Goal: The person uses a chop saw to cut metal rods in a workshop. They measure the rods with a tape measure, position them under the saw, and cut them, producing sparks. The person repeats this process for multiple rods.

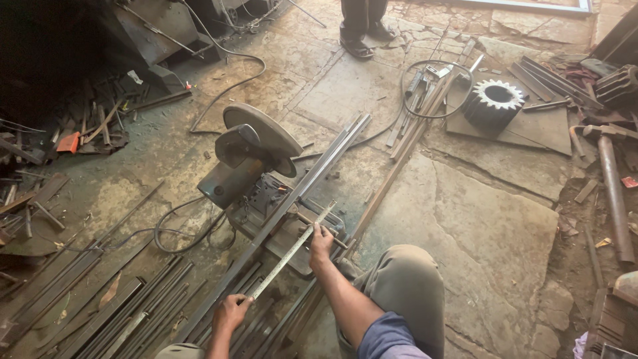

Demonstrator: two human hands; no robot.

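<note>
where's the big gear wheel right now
In the head view the gear wheel sits at upper right on a flat metal plate, just right of the looped cable and well beyond the chop saw.

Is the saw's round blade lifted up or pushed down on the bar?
Lifted up. The saw blade sits tilted above the long metal bar, not touching it.
</note>
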